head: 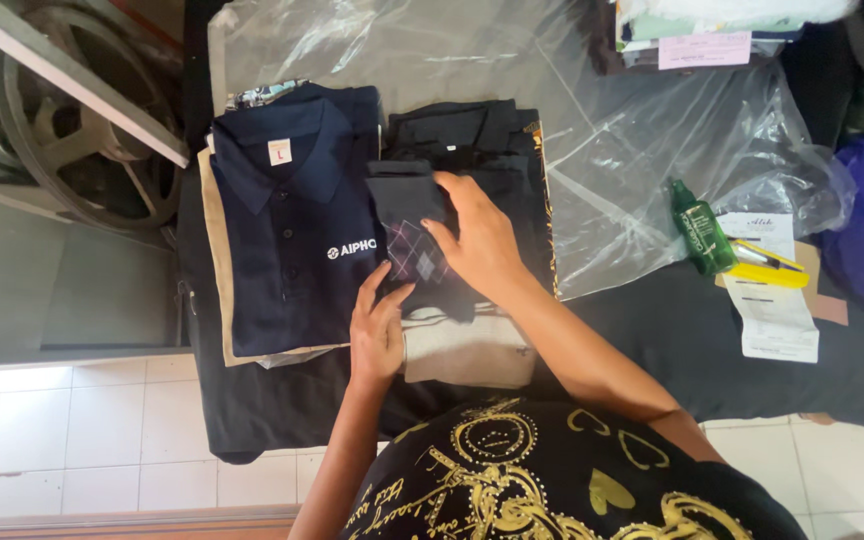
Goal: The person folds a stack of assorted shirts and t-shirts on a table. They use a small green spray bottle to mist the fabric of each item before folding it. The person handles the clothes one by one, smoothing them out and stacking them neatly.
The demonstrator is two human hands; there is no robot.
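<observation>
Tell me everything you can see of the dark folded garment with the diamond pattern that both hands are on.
The diamond-patterned garment is a folded, soft-looking dark piece with a purple and grey argyle patch. It lies flat on top of a stack, over a beige folded cloth and beside the navy polo shirt. The right hand presses its upper part, palm down; the left hand touches its lower left edge with its fingertips.
</observation>
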